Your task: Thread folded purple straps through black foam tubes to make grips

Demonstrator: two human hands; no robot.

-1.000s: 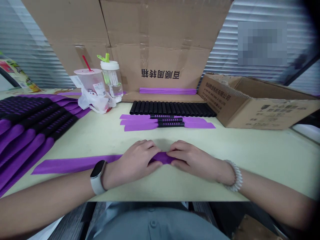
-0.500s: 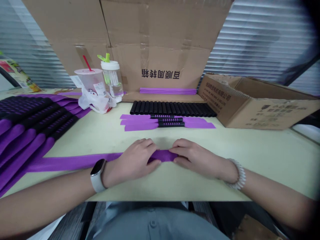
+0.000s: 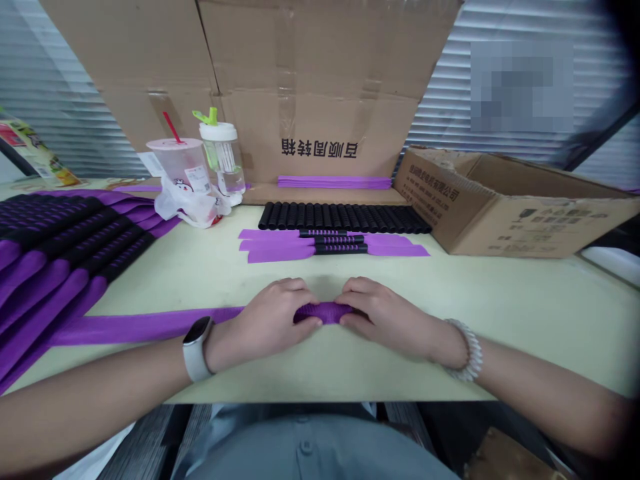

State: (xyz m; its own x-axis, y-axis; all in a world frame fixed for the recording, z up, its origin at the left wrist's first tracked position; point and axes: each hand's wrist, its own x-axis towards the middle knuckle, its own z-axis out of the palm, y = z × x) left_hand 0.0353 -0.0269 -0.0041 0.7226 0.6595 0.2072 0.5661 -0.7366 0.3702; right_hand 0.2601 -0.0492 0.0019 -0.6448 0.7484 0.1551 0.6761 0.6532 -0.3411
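Note:
A flat purple band runs from the left across the table, and its end is in both hands. My left hand, with a watch at the wrist, is closed around the band, fingers over it and thumb at the near side. Close by on the right, my right hand pinches the same band between fingers and thumb. The short stretch between the hands looks wrinkled and bunched. Whatever lies under the fingers is hidden. Behind the hands lie three purple bands with slotted black sleeves.
A row of black tubes lies farther back, with flat purple strips behind it. Banded pieces are piled on the left. Also there: a bagged drink cup, a bottle and, on the right, an open carton.
My right hand has shifted slightly left, nearer to my left hand. The band between them is shorter and more wrinkled. My left hand has hardly moved.

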